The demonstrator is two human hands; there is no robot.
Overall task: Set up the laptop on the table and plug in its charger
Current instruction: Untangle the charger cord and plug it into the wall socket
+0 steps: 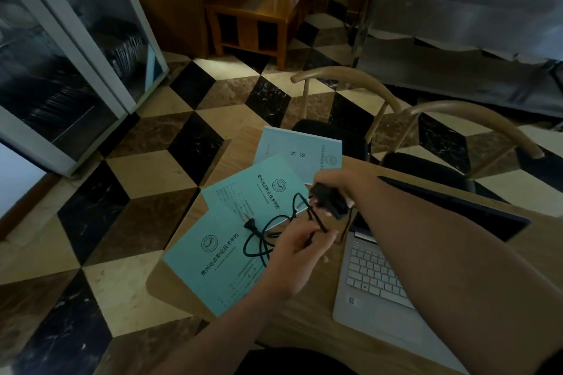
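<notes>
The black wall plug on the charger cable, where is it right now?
In the head view, the black wall plug lies left of centre on the teal paper booklets, just left of the left hand and well left of the open silver laptop.

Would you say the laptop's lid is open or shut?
Open. The laptop shows its keyboard, and its dark screen stands raised behind the right arm.

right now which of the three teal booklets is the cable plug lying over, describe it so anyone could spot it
On the wooden table, left of the open laptop, three teal booklets fan out. The black cable's plug lies over the nearest booklet, by the left hand. Unlike the other two, it sits closest to the table's near-left edge.
</notes>
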